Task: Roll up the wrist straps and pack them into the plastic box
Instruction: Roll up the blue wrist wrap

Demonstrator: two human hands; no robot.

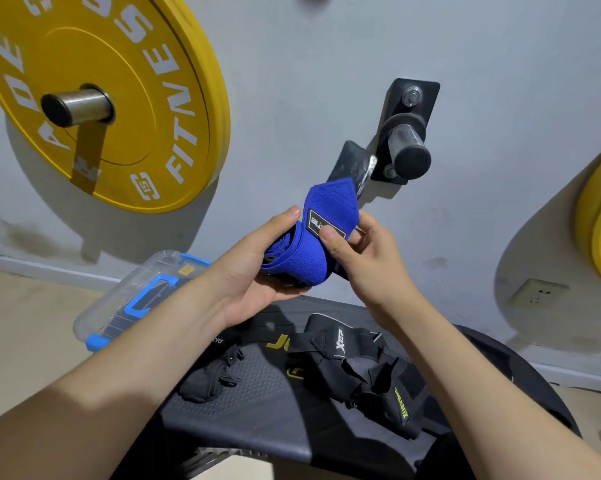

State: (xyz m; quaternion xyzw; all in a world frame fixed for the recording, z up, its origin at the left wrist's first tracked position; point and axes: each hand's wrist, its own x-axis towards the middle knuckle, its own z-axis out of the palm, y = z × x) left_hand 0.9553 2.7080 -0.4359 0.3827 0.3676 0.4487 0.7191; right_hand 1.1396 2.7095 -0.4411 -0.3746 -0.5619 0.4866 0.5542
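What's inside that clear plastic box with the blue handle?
Dark shapes show through the lid of the plastic box, but they are too blurred to identify. The left forearm hides the box's right end.

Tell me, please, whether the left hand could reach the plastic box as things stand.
Probably, but not freely: the plastic box lies close beside the left forearm with nothing between, yet the left hand grips the blue wrist strap, which the right hand also pinches.
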